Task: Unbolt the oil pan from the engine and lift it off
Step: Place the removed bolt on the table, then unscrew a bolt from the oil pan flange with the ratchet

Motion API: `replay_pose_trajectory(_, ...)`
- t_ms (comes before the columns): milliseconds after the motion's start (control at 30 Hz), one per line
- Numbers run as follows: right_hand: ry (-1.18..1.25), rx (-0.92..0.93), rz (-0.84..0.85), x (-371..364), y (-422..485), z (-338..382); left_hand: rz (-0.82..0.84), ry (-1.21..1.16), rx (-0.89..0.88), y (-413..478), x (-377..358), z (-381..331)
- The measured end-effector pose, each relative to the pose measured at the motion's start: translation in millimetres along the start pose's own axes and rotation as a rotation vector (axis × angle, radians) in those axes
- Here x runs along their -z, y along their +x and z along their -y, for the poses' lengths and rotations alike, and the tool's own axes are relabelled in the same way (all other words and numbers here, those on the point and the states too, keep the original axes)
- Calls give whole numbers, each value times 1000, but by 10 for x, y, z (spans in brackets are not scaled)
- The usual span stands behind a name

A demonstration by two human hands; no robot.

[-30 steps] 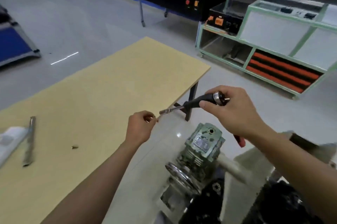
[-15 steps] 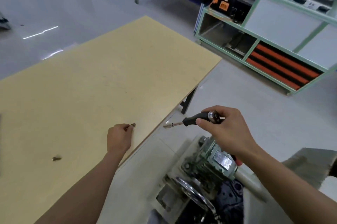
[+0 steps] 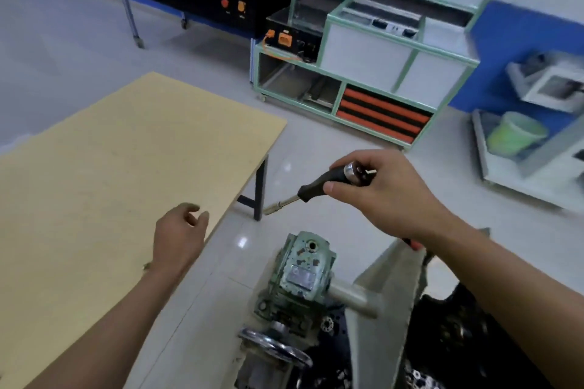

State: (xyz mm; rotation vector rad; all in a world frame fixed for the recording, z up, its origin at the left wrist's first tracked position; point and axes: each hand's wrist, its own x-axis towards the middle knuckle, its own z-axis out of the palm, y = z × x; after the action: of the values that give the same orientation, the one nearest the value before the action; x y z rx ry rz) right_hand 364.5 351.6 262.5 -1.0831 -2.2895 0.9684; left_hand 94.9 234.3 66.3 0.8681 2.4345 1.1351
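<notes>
The left grip (image 3: pixel 180 237) hangs released over the table (image 3: pixel 126 151) edge. The right grip (image 3: pixel 388 195) clasps a driver (image 3: pixel 319 184) above open floor (image 3: pixel 294 164). The dark engine (image 3: pixel 458 335) sits below it, and the oil pan cannot be made out.

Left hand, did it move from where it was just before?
Yes. The left hand drew back across the table to its edge.

Tan table (image 3: pixel 110 167), black-handled wrench (image 3: pixel 319 184), pale-green gearbox (image 3: pixel 300 274).
</notes>
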Motion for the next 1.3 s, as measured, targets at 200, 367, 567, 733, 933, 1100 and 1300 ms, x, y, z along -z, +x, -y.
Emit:
replay_pose_trajectory(200,-325,64,-74,1631,-812,26,721,-335,-674,-1012,-526,-2735)
replay_pose_trajectory(367,-550,-55,-75,2549,-1497,-354,1054,-299,-918,-1986,-1112,-3767)
replay_pose_trajectory(567,-598,-104,-35,3069,-1900,-1012,1065,-264,-862,-2522,-1823,-4082)
replay_pose_trajectory(733,-532,-88,50,3186,-1932,-1422,1082,-246,-815,-2641,-2151,-4061)
replay_pose_trajectory(933,-522,-110,138,3113,-1939,-1673,1081,-198,-773,-2750,-2291,-3942)
replay_pose_trajectory(1100,-527,-131,150,3071,-1937,-1709,1058,-207,-761,-2790,-2322,-3858)
replay_pose_trajectory(1300,-569,-136,145,2979,-1994,-1643,1011,-240,-799,-2848,-2334,-3746)
